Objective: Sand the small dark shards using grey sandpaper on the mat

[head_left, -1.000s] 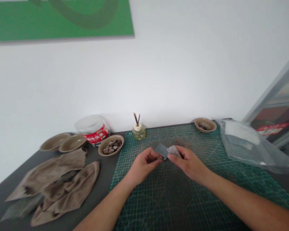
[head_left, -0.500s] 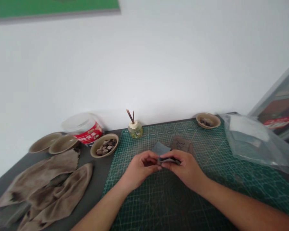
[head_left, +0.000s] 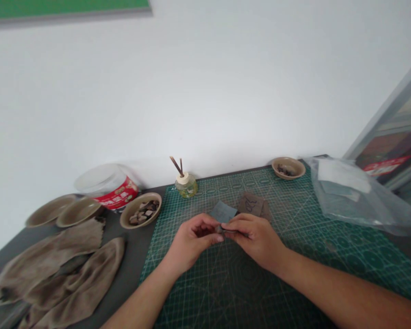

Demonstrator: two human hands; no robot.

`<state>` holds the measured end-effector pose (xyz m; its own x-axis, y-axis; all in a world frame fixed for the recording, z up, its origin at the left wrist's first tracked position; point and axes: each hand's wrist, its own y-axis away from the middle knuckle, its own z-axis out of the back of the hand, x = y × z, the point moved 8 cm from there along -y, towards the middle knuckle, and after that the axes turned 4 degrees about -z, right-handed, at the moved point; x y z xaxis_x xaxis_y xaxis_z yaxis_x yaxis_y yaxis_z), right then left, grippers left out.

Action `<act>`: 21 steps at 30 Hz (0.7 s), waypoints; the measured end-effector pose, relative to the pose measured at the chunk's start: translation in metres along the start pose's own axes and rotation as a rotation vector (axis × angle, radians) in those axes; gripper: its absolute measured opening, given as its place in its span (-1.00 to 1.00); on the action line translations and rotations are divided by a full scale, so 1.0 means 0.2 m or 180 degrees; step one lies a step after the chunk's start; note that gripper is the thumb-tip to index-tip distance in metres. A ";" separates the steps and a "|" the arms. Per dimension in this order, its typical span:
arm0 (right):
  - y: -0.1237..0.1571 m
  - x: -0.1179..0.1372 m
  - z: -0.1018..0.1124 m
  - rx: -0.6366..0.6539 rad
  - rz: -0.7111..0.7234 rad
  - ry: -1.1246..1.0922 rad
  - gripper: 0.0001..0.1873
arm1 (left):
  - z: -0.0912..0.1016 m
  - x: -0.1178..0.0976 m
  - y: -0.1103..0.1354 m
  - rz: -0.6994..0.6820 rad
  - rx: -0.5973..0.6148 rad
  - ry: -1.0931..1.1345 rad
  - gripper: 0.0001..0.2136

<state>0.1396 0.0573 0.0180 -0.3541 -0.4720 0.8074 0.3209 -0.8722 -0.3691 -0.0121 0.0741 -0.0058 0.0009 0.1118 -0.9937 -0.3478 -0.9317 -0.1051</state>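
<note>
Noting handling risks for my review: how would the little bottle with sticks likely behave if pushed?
The bottle would probably slide before tipping, since it looks squat. It may be fragile, as its clear body looks like glass. The sticks could shift, standing at differing angles.

I'm at what looks like a small craft workshop corner, a dark tabletop (head_left: 133, 258) pushed up by a plain white wall (head_left: 226, 91). In front of me lies a green gridded cutting mat (head_left: 205, 288), with a blue-grey sandpaper-like square (head_left: 223, 211) and a brown handwritten one (head_left: 250, 204) on it. To my left are a bowl of small stone-like chips (head_left: 124, 220) and rumpled brown cloths (head_left: 44, 258). Whether home or business houses this corner, I can't tell.
</note>
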 end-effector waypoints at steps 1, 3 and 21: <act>0.00 0.00 0.00 0.0034 0.0020 0.0036 -0.80 | 0.00 0.00 0.00 -0.0002 -0.0008 -0.0022 -0.82; 0.01 0.01 -0.01 0.0094 0.0053 0.0058 -0.78 | 0.00 0.00 0.00 -0.0045 0.0007 -0.0065 -0.81; 0.04 0.06 -0.02 0.0290 0.0384 0.0869 -0.78 | -0.01 -0.03 0.02 -0.0229 0.0126 -0.0450 -0.82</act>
<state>0.1337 0.0439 0.0236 -0.5275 -0.5991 0.6023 0.4479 -0.7986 -0.4021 -0.0110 0.0689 -0.0002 -0.1039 0.2279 -0.9681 -0.3883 -0.9054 -0.1715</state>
